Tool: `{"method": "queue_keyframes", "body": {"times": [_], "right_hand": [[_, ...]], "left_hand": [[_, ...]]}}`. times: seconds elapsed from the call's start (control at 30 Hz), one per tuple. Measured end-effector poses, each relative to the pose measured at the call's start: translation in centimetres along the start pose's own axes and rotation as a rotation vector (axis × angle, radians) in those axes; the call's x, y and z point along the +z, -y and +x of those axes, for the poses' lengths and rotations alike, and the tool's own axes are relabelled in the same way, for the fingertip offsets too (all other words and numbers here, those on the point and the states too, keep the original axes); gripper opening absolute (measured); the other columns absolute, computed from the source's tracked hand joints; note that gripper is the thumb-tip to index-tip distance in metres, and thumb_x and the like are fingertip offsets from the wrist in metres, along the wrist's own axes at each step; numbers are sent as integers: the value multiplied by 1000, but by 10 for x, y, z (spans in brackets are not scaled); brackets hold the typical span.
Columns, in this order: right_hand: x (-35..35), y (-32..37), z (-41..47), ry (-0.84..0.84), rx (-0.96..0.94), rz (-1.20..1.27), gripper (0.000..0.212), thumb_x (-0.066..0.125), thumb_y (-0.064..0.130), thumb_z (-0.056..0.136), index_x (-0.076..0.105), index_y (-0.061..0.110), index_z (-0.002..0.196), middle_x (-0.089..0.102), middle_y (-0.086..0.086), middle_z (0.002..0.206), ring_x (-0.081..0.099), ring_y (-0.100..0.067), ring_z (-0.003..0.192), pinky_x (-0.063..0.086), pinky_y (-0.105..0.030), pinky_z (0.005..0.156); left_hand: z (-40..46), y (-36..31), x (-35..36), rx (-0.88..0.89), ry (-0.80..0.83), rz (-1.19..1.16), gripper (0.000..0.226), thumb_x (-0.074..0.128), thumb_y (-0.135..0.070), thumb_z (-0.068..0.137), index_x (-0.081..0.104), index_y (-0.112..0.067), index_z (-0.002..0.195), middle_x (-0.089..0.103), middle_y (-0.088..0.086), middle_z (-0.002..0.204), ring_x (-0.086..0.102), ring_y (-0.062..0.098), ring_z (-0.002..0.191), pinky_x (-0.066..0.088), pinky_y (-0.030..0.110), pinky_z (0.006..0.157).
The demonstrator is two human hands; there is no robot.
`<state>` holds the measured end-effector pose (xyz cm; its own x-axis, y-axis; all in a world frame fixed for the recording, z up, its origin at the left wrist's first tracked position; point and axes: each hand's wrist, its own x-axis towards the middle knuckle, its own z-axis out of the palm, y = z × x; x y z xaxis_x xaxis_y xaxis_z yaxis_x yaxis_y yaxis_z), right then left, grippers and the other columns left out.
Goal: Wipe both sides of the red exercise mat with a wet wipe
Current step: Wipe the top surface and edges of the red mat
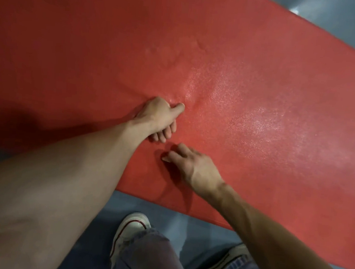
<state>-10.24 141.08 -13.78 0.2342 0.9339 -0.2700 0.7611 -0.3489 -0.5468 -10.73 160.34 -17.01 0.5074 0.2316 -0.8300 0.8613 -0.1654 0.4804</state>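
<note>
The red exercise mat (251,93) lies flat on the floor and fills most of the view, with a shiny damp-looking patch right of its middle. My left hand (158,116) is on the mat near the centre. Its fingers are curled and its thumb is dug into the surface, pinching up the mat, which creases around it. Just in front of it, my right hand (191,165) touches the mat with loosely bent fingertips and holds nothing. No wet wipe is visible.
Grey floor (353,25) shows beyond the mat's far right edge and in front of its near edge. My two white sneakers (131,226) and jeans legs stand on the floor right at the near edge.
</note>
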Motion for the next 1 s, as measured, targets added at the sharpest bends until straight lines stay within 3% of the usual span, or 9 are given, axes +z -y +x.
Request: {"method": "queue_keyframes", "body": {"times": [0.07,0.23,0.33,0.4,0.53,0.67,0.77,0.87,1.0], "right_hand": [[-20,-20,26,-86,33,-33,23,49,40,101,61,22,110,49,-2,96,62,-29,75,53,-42,56],[-58,-56,83,-440,449,-65,24,53,40,101,57,16,98,52,-6,92,61,-32,68,52,-43,54],[-29,-16,65,-343,312,-68,9,54,24,98,58,21,105,50,-3,89,58,-31,68,51,-45,53],[-5,7,35,-229,218,-32,15,60,18,95,59,23,109,51,-1,89,58,-29,69,51,-44,54],[-5,6,4,-38,-52,-107,19,59,33,99,62,24,115,56,1,96,62,-25,78,51,-36,58],[-48,-34,70,-221,216,-126,27,49,45,100,59,24,114,55,-3,100,65,-33,84,54,-44,61],[-48,-40,97,-407,389,-86,25,47,45,103,53,20,102,53,-6,93,60,-33,75,54,-47,59],[-4,4,69,-272,159,-68,5,55,24,99,53,26,104,52,-5,92,57,-32,75,46,-40,59],[29,47,19,36,-172,-128,26,45,29,99,63,24,116,60,-3,98,61,-29,81,51,-41,70]], "left_hand": [[-2,-1,0,21,-23,21,67,41,-57,101,64,-9,60,63,7,46,62,24,38,44,25,40],[-11,-5,-5,30,-46,38,72,39,-63,99,64,-10,57,62,8,46,61,26,38,47,28,41],[-16,-7,-7,40,-89,82,79,30,-69,98,64,-11,57,58,6,41,57,23,35,49,30,42],[-19,-2,-10,74,-76,133,80,27,-68,100,64,-11,57,55,3,39,55,21,34,49,30,44],[-32,26,-34,123,-50,280,75,30,-56,104,66,-10,57,56,3,41,56,20,35,46,26,50],[-51,70,-61,27,-144,432,79,31,-58,104,69,-11,54,60,6,43,60,15,41,44,27,58],[-55,88,-64,17,-194,335,82,36,-65,102,69,-12,49,57,9,40,58,20,37,43,26,53],[-49,86,-64,19,-156,284,82,38,-65,100,68,-9,50,54,9,38,53,24,32,49,29,49],[-49,86,-68,3,-128,244,81,39,-67,99,68,-8,51,54,10,40,52,25,32,53,35,50]]}}
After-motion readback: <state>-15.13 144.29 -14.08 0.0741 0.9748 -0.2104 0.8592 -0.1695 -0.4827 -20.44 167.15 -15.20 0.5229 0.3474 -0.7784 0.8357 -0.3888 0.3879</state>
